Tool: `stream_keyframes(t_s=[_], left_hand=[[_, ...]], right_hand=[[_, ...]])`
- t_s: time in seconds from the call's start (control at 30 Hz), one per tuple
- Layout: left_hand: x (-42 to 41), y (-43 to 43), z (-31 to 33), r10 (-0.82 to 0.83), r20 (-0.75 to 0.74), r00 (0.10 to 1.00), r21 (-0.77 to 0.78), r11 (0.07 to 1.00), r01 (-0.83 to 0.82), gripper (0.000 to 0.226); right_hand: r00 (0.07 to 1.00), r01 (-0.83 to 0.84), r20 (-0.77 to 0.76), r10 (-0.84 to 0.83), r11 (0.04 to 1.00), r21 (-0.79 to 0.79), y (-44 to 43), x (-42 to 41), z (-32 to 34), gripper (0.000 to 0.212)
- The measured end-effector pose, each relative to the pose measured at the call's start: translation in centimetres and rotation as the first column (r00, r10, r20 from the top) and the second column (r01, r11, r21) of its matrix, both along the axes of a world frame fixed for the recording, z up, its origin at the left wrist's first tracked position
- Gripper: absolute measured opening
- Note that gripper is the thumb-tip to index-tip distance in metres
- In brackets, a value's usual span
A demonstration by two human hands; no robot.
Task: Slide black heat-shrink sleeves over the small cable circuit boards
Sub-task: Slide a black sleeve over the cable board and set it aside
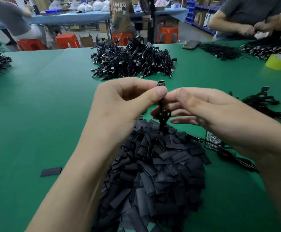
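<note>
On the green table (52,114), the heap of black heat-shrink sleeves (161,164) lies just below my wrists. I judge the best move is to lift one sleeve, squeeze its mouth round and feed it squarely on. My left hand (119,104) keeps the target steady, and my right hand (203,109) is loose, fingers nearly straight, holding nothing I can make out. The cable (163,114) dangles between them. The small circuit board (161,83) is pinched by left thumb and forefinger, top edge exposed.
</note>
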State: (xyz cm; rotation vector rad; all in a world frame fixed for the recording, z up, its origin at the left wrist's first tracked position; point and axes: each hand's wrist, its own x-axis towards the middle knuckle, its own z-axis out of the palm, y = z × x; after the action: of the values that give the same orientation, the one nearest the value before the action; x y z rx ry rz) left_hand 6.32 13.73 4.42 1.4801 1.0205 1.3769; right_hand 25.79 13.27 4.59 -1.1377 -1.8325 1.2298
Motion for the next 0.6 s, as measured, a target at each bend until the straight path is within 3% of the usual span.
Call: stream_keyframes(t_s=[0.17, 0.23, 0.27, 0.3, 0.4, 0.5, 0.6], left_hand=[[0.0, 0.0, -0.1, 0.021, -0.035, 0.999, 0.042, 0.999, -0.019, 0.014], [-0.3, 0.3, -0.4, 0.030, -0.150, 0.988, 0.029, 0.999, -0.026, 0.011], [-0.5, 0.6, -0.7, 0.041, -0.277, 0.960, 0.020, 0.999, -0.037, 0.012], [-0.6, 0.8, -1.1, 0.041, -0.441, 0.897, 0.009, 0.999, -0.041, 0.014], [0.0, 1.0, -2.6, 0.008, -0.829, 0.560, -0.025, 0.998, -0.051, 0.016], [1.1, 0.8, -4.2, 0.029, -0.945, 0.326, -0.010, 0.993, -0.118, 0.027], [1.9, 0.6, -4.9, 0.031, -0.976, 0.217, -0.008, 0.984, -0.177, 0.039]], right_hand=[[0.996, 0.067, -0.060, -0.061, 0.993, 0.095, -0.2, -0.9, -0.3, 0.024], [0.989, 0.115, -0.101, -0.108, 0.990, 0.077, -0.2, -0.5, 0.0, 0.025], [0.986, 0.144, -0.099, -0.135, 0.986, 0.081, -0.2, -0.3, 0.2, 0.026], [0.984, 0.169, -0.068, -0.163, 0.981, 0.098, -0.2, 0.0, 0.3, 0.026], [0.967, 0.215, 0.108, -0.233, 0.965, 0.153, -0.1, 0.5, 0.2, 0.027], [0.931, 0.230, 0.245, -0.270, 0.956, 0.180, 0.1, 0.3, 0.0, 0.027], [0.916, 0.215, 0.305, -0.262, 0.960, 0.179, 0.0, 0.2, 0.1, 0.028]])
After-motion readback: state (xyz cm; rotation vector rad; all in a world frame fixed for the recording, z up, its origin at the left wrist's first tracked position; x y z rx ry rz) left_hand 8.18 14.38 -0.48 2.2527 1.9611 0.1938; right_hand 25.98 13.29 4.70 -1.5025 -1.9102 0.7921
